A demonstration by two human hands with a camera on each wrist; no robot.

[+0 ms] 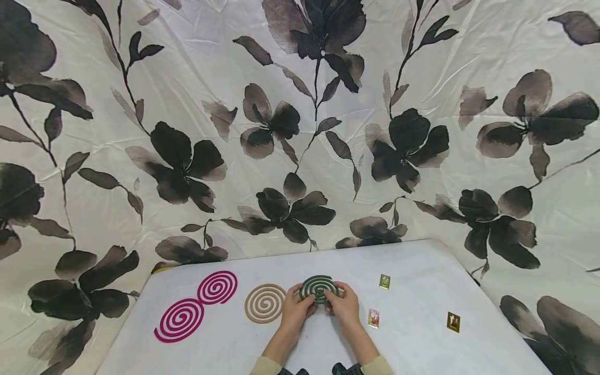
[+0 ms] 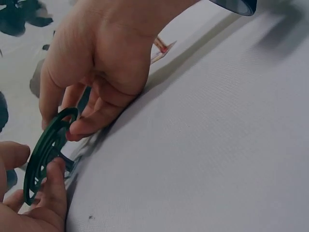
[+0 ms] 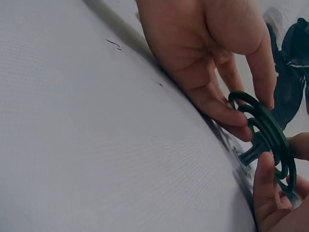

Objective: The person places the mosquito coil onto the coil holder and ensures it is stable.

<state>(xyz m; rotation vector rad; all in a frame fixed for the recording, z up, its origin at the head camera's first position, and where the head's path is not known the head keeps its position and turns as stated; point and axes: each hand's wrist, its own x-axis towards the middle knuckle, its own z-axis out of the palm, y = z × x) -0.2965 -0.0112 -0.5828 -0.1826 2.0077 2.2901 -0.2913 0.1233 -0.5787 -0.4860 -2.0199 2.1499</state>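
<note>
A green mosquito coil (image 1: 315, 285) is held a little above the white table by both hands. My left hand (image 1: 294, 312) grips its left edge, thumb on the near face. On the opposite edge, my right hand (image 1: 346, 307) pinches it the same way. Seen from the left wrist, the coil (image 2: 36, 162) stands tilted, nearly edge-on, between the fingers. In the right wrist view, a short grey-blue piece (image 3: 250, 155) juts from near the coil's middle; what it is I cannot tell. A tan mosquito coil (image 1: 265, 303) lies just left of my left hand.
Two pink mosquito coils (image 1: 182, 319) lie touching at the left of the table (image 1: 398, 349). Right of my hands are small picture cards: a greenish one (image 1: 385, 282), a pink-and-white one (image 1: 373, 318) and a dark gold-edged one (image 1: 453, 322). A floral cloth (image 1: 281, 156) hangs behind.
</note>
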